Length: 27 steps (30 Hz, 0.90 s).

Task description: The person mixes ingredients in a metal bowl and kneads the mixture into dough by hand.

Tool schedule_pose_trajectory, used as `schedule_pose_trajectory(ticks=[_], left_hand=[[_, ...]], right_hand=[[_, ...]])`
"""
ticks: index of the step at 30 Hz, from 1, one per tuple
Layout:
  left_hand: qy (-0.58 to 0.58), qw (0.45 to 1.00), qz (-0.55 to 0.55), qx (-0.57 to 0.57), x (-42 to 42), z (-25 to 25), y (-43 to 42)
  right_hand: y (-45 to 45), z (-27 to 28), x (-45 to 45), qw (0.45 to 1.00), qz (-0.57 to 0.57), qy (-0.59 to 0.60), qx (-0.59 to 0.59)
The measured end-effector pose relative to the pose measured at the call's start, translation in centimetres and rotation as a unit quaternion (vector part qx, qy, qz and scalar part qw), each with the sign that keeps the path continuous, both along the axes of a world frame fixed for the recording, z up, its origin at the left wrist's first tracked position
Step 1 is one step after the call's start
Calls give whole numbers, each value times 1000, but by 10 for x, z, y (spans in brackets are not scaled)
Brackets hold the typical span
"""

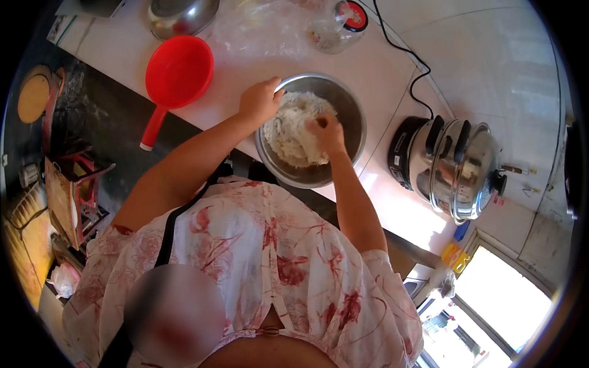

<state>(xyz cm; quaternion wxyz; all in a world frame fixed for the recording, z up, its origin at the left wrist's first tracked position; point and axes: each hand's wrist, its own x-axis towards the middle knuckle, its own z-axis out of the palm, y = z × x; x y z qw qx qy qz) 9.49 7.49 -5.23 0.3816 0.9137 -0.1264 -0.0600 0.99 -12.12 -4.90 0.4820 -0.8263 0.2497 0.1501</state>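
Observation:
A steel mixing bowl [354, 122] stands on the counter in front of me, holding a rough, floury white dough [291, 132]. My left hand [261, 100] is closed over the bowl's upper left rim. Inside the bowl, my right hand [327, 132] has its fingers curled into the right side of the dough. The fingertips are partly hidden there.
A red plastic ladle [178, 72] lies left of the bowl, its handle over the counter edge. Behind are a metal basin [183, 15], clear plastic bags [264, 30] and a red-lidded jar [337, 30]. A lidded electric steamer [445, 165] with a black cord [402, 46] stands right.

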Motion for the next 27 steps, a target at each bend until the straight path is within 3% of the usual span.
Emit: schedule_pose_trajectory(ticks=[4,6,8,10,11,13,17,19,22,23,24,26,27], left_hand=[[-5,1000,7,-4,0,1,0],[-2,1000,10,-10,-1,0,-1],[-24,1000,12,-8,-1,-1,-1],[-14,1000,11,-5,0,1,-1],[-4,1000,12,-3,0,1,-1],[-8,1000,16,-5,-1,1,-1],[-10,1000,3,11,1,1,-1],[-1,1000,-5,0,3,-1,-2],[13,1000,-17,-3,3,1,1],[14,1000,-19,0,4,3,0],[13,1000,-18,2,4,3,0],[-7,1000,-28,-5,4,2,0],[-6,1000,-28,-3,2,1,-1]], right_hand=[[-27,-10,-1,998,-49,31,-7],[-36,-8,-7,971,89,-107,-195],[-42,-13,-14,952,151,-116,-238],[-35,-7,-20,872,315,-49,-371],[-34,-2,-23,872,315,-49,-372],[-21,23,-24,844,378,62,-376],[-15,17,-30,801,417,105,-416],[-16,8,-24,828,385,105,-393],[-44,-10,-9,820,417,62,-388],[-48,-21,-2,876,304,57,-369],[-44,-17,10,877,305,56,-367],[-24,-3,33,972,119,-11,-202],[-16,-16,43,973,139,-28,-179]])
